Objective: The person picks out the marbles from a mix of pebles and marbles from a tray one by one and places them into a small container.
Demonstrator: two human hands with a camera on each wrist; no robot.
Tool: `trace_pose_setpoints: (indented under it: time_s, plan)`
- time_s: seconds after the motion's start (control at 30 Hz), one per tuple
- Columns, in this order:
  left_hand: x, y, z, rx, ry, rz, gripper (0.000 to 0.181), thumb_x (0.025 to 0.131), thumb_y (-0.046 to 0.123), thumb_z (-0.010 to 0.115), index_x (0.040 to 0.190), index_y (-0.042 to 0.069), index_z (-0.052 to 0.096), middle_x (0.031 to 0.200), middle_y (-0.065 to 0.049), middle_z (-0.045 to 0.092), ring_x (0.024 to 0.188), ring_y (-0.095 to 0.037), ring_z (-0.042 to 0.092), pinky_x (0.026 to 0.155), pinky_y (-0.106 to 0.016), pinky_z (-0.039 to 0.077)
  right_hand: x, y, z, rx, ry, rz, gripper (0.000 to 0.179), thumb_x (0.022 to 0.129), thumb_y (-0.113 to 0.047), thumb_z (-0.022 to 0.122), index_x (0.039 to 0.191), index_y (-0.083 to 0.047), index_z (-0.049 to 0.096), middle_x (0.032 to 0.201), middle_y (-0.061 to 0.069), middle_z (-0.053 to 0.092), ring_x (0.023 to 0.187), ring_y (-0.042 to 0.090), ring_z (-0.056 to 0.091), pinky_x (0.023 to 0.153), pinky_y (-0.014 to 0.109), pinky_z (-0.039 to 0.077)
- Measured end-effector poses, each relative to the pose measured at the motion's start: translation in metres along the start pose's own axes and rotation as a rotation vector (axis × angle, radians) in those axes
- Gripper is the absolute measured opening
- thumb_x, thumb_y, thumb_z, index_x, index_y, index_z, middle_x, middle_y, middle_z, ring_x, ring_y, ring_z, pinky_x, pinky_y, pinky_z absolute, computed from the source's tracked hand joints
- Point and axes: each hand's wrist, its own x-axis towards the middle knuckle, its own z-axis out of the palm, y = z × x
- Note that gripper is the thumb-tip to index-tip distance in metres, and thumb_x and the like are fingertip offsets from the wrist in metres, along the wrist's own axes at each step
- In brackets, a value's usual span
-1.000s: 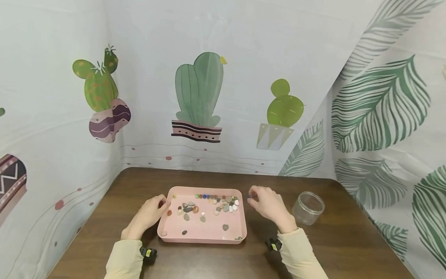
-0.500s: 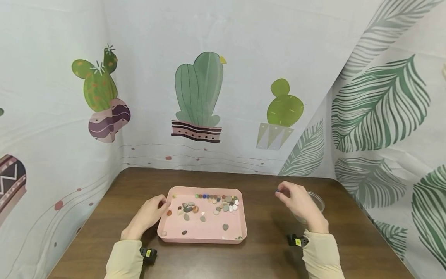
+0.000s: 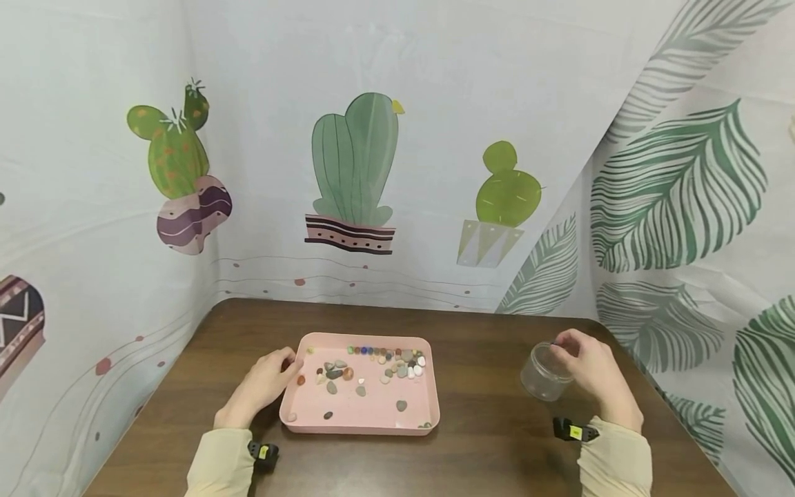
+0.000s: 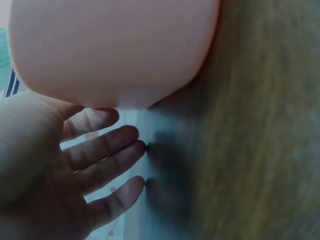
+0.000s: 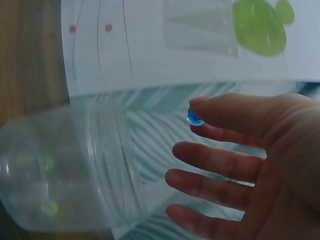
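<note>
My right hand (image 3: 590, 366) pinches a small blue glass marble (image 5: 194, 118) between thumb and forefinger, with the other fingers loosely spread. It is over the near right rim of a clear, lidless jar (image 3: 539, 378). In the right wrist view, the marble is apart from the jar's mouth (image 5: 131, 165). A pink tray (image 3: 354, 423) of pebbles and marbles lies left of the table's middle. At its left edge rests my left hand (image 3: 263, 381), fingers relaxed outside the wall and touching the rim; in the left wrist view the tray hides the thumb tip.
Along the tray's back wall runs a row of coloured marbles (image 3: 370, 351). Pale pebbles (image 3: 410, 371) crowd its right side, and darker stones (image 3: 334, 373) lie left of its middle. The brown table (image 3: 478, 414) meets a cactus-print cloth (image 3: 428, 276) behind.
My right hand has carried the blue marble rightward from beside the tray to the jar's mouth. The left hand has stayed at the tray's left edge.
</note>
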Motion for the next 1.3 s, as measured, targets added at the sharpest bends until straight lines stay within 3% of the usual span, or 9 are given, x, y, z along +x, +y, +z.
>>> trace_pose_setpoints:
  time_s: [0.17, 0.33, 0.8, 1.3]
  plan:
    - [-0.001, 0.001, 0.0, 0.0, -0.004, -0.001, 0.014, 0.098, 0.024, 0.06, 0.095, 0.011, 0.061, 0.077, -0.001, 0.053, 0.071, -0.017, 0.049, 0.063, -0.034, 0.04, -0.004, 0.02, -0.001, -0.006, -0.03, 0.058, 0.019, 0.092, -0.021, 0.068, 0.098, -0.003, 0.064, 0.095, 0.016, 0.067, 0.091, 0.039, 0.062, 0.072, 0.049, 0.046]
    - [-0.002, 0.002, -0.002, 0.002, 0.001, 0.007, 0.013, 0.097, 0.023, 0.061, 0.094, 0.01, 0.061, 0.077, -0.001, 0.054, 0.071, -0.018, 0.049, 0.063, -0.034, 0.04, -0.004, 0.032, 0.006, -0.007, -0.037, 0.058, 0.017, 0.09, -0.016, 0.069, 0.096, -0.002, 0.064, 0.094, 0.016, 0.067, 0.093, 0.04, 0.063, 0.075, 0.05, 0.047]
    - [-0.002, 0.006, -0.005, 0.006, -0.002, 0.019, 0.012, 0.097, 0.021, 0.061, 0.093, 0.01, 0.061, 0.075, -0.002, 0.052, 0.07, -0.018, 0.048, 0.062, -0.034, 0.039, -0.003, 0.044, 0.019, -0.012, -0.121, 0.087, 0.017, 0.089, -0.021, 0.071, 0.093, -0.007, 0.063, 0.085, 0.007, 0.065, 0.082, 0.027, 0.059, 0.069, 0.043, 0.043]
    - [-0.003, 0.006, -0.005, -0.001, -0.022, -0.003, 0.014, 0.098, 0.023, 0.06, 0.095, 0.01, 0.06, 0.078, -0.002, 0.053, 0.072, -0.018, 0.049, 0.062, -0.034, 0.04, -0.004, 0.042, 0.024, 0.0, -0.145, 0.109, 0.016, 0.089, -0.02, 0.07, 0.093, -0.006, 0.063, 0.086, 0.01, 0.066, 0.082, 0.029, 0.059, 0.068, 0.042, 0.043]
